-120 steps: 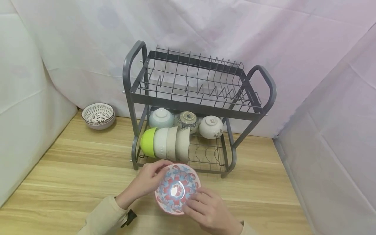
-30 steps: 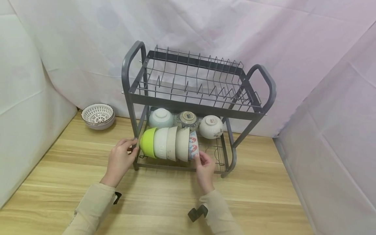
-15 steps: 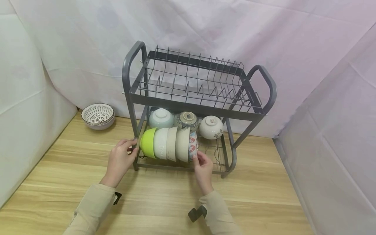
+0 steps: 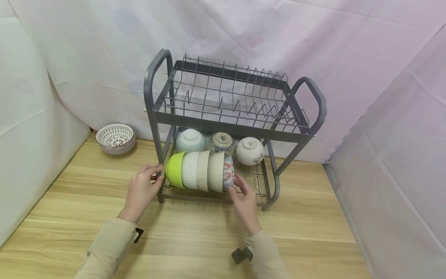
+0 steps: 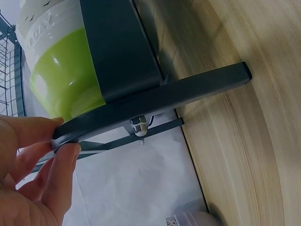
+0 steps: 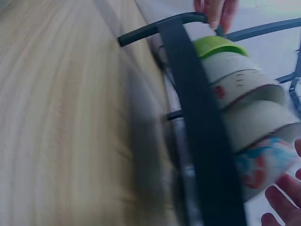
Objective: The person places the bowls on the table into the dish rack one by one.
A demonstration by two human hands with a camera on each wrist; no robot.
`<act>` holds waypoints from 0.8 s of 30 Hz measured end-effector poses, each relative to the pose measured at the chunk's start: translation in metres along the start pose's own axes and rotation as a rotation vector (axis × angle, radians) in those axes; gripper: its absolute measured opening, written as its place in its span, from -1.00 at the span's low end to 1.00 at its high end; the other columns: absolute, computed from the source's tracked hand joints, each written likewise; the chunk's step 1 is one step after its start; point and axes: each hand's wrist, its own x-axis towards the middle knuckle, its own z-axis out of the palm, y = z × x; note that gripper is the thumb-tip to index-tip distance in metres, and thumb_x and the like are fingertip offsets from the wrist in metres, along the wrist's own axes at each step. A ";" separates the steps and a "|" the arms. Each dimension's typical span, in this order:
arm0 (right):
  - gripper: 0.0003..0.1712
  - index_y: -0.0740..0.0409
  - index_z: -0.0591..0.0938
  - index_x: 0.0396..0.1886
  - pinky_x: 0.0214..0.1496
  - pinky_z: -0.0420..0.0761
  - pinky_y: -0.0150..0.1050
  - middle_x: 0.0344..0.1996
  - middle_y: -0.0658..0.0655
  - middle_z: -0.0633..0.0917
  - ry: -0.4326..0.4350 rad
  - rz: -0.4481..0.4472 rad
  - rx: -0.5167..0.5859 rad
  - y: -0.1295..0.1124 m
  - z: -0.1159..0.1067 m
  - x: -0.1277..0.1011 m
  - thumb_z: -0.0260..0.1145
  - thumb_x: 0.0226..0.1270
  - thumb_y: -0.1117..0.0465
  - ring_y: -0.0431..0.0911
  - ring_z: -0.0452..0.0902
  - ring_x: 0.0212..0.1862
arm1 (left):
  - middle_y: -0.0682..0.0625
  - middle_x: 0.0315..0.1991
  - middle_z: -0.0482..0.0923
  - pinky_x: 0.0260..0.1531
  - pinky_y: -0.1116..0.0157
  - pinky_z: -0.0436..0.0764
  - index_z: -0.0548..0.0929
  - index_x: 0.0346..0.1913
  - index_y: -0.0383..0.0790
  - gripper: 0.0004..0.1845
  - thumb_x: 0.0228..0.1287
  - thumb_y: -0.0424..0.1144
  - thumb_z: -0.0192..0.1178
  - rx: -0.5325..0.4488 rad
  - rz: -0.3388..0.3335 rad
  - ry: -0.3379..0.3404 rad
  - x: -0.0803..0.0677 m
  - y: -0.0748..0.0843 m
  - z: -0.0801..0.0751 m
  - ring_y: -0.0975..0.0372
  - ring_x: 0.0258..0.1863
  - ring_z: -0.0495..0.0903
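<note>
My left hand (image 4: 142, 190) pinches the left side bar of the dark metal dish rack (image 4: 230, 124) between thumb and fingers, beside the lime green bowl (image 4: 175, 169). In the left wrist view the fingertips (image 5: 70, 150) press the bar. On the lower tier a row of bowls stands on edge: green, white (image 4: 189, 170), speckled cream (image 4: 203, 170), beige (image 4: 216, 171), then a red-and-blue patterned bowl (image 4: 228, 173) at the right end. My right hand (image 4: 245, 199) is at the patterned bowl's rim, its fingers spread and loose; in the right wrist view they stand slightly off it.
Behind the row sit a pale blue bowl (image 4: 190, 140), a dark patterned bowl (image 4: 222, 143) and a white bowl (image 4: 249, 151), all upside down. Stacked patterned bowls (image 4: 115, 138) stand at the table's left. The upper wire tier (image 4: 228, 91) overhangs the lower one.
Both hands held the patterned bowl before the rack; it now stands at the row's right end, nested closer. The left hand moved to the rack's bar. The right hand's fingers have loosened.
</note>
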 end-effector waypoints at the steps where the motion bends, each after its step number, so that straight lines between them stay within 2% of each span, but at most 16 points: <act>1: -0.51 0.42 0.41 0.10 0.14 0.41 0.01 -0.07 0.37 0.58 -0.002 -0.045 -0.022 -0.002 -0.005 0.000 0.24 0.14 0.42 0.19 0.48 0.04 | -0.27 -0.27 0.58 -0.49 0.20 0.64 0.62 -0.23 -0.51 -0.74 -0.09 -0.55 0.29 0.002 0.001 0.000 0.000 0.000 0.000 -0.02 -0.48 0.64; 4: -0.53 0.46 0.41 0.08 0.16 0.41 -0.13 -0.04 0.38 0.56 0.027 -0.148 -0.052 -0.011 -0.021 0.000 0.22 0.14 0.45 0.17 0.47 0.04 | -0.27 -0.26 0.58 -0.49 0.20 0.64 0.62 -0.23 -0.51 -0.74 -0.10 -0.55 0.30 0.004 0.002 0.001 0.000 -0.001 0.000 -0.02 -0.48 0.64; 7: -0.57 0.52 0.40 0.06 0.16 0.40 -0.33 -0.06 0.43 0.54 0.075 -0.236 -0.006 -0.022 -0.040 0.004 0.17 0.15 0.51 -0.03 0.49 0.05 | -0.27 -0.26 0.58 -0.49 0.20 0.64 0.62 -0.23 -0.51 -0.74 -0.10 -0.54 0.30 0.006 0.003 0.000 0.000 -0.001 0.000 -0.01 -0.48 0.64; 9: -0.58 0.54 0.38 0.06 0.16 0.36 -0.46 -0.05 0.27 0.58 0.118 -0.233 0.044 -0.030 -0.053 0.007 0.13 0.17 0.53 -0.18 0.47 0.05 | -0.27 -0.25 0.58 -0.50 0.20 0.64 0.63 -0.23 -0.50 -0.74 -0.10 -0.54 0.30 0.006 0.002 -0.002 0.000 -0.001 0.000 -0.01 -0.48 0.64; 11: -0.61 0.54 0.38 0.04 0.12 0.40 -0.47 -0.08 0.12 0.61 0.200 -0.234 0.074 -0.036 -0.065 0.013 0.11 0.18 0.53 -0.30 0.47 0.01 | -0.28 -0.25 0.59 -0.50 0.19 0.64 0.63 -0.23 -0.50 -0.73 -0.10 -0.53 0.31 0.007 -0.001 -0.005 0.000 -0.001 -0.001 -0.01 -0.49 0.64; 14: -0.64 0.48 0.44 0.01 0.02 0.46 -0.49 -0.13 -0.04 0.62 0.399 -0.196 0.031 -0.042 -0.083 0.026 0.14 0.20 0.46 -0.33 0.49 -0.07 | -0.28 -0.24 0.59 -0.51 0.19 0.64 0.63 -0.23 -0.49 -0.73 -0.10 -0.53 0.31 0.011 -0.008 -0.008 0.000 -0.001 -0.002 -0.01 -0.49 0.65; 16: -0.66 0.43 0.48 0.00 -0.02 0.50 -0.45 -0.14 0.09 0.62 0.528 -0.190 -0.016 -0.043 -0.093 0.037 0.15 0.21 0.42 -0.31 0.50 -0.10 | -0.28 -0.24 0.59 -0.51 0.19 0.64 0.62 -0.22 -0.49 -0.72 -0.10 -0.53 0.31 0.011 -0.011 -0.013 0.000 -0.001 -0.002 -0.01 -0.48 0.65; 18: -0.65 0.36 0.50 0.02 -0.04 0.51 -0.42 -0.12 0.18 0.60 0.602 -0.163 -0.079 -0.042 -0.102 0.048 0.17 0.24 0.36 -0.29 0.49 -0.10 | -0.28 -0.23 0.59 -0.50 0.20 0.64 0.62 -0.22 -0.49 -0.72 -0.10 -0.53 0.31 0.014 -0.010 -0.017 0.000 -0.001 -0.002 -0.02 -0.47 0.65; 21: -0.61 0.29 0.48 0.08 -0.02 0.51 -0.36 -0.07 0.20 0.57 0.599 -0.136 -0.129 -0.041 -0.111 0.062 0.16 0.26 0.30 -0.24 0.47 -0.07 | -0.29 -0.22 0.58 -0.50 0.20 0.64 0.62 -0.21 -0.50 -0.72 -0.09 -0.53 0.31 0.017 -0.006 -0.026 0.001 0.000 -0.002 -0.02 -0.46 0.65; 24: -0.61 0.27 0.48 0.10 -0.03 0.51 -0.39 -0.10 0.08 0.58 0.549 -0.121 -0.136 -0.039 -0.114 0.073 0.14 0.28 0.27 -0.26 0.47 -0.08 | -0.29 -0.22 0.58 -0.50 0.19 0.64 0.62 -0.21 -0.49 -0.72 -0.09 -0.53 0.31 0.026 -0.003 -0.026 0.001 0.000 -0.001 -0.02 -0.47 0.65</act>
